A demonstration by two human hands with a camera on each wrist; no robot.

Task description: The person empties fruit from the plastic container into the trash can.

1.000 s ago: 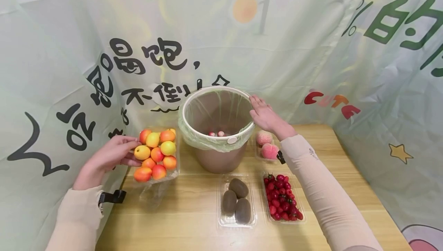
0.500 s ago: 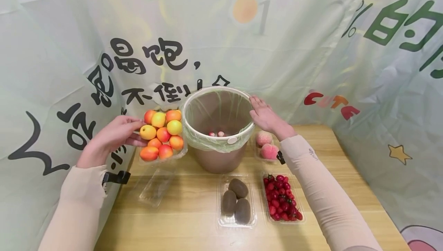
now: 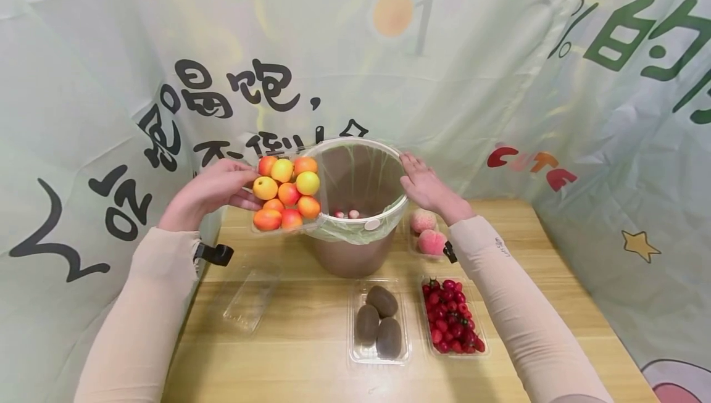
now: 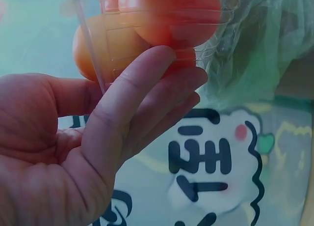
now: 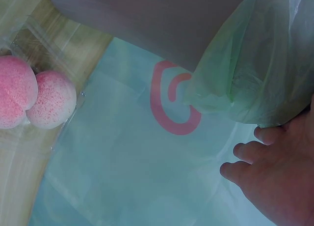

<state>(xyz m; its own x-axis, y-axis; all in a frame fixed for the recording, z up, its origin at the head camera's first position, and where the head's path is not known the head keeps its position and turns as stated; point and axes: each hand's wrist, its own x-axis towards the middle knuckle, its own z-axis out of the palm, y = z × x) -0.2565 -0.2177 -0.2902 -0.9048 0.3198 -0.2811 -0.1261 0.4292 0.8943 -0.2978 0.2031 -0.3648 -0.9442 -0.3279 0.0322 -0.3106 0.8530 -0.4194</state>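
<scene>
Tray (image 4: 89,44) of clear plastic, packed with red, orange and yellow fruit (image 3: 289,193), held up off the counter (image 3: 311,353) and overlapping the left part of the white rim (image 3: 355,140) of a brown bin (image 3: 350,258) in the head view. Gripped along its left edge by the left hand (image 3: 213,188), with thumb at the edge and longer fingers (image 4: 125,86) against the outside of the clear wall.

On the opposite side of the rim, the right hand (image 3: 424,184), with fingers stretched out rather than clenched, resting there beside the green liner (image 3: 355,231). Partly cut off in the right wrist view. Deep inside the bin, two small pink-and-white round pieces (image 3: 353,214).

To the right of the bin, near the right forearm, two pink peaches (image 5: 51,100) in a clear box. In front, three brown kiwis (image 3: 368,324) in another clear box, and just right of these, a boxful of small dark-red fruit (image 3: 454,319). Toward the left, lying on the counter, a see-through plastic piece (image 3: 250,301). Behind everything, a pale printed cloth (image 3: 472,100) with black characters.
</scene>
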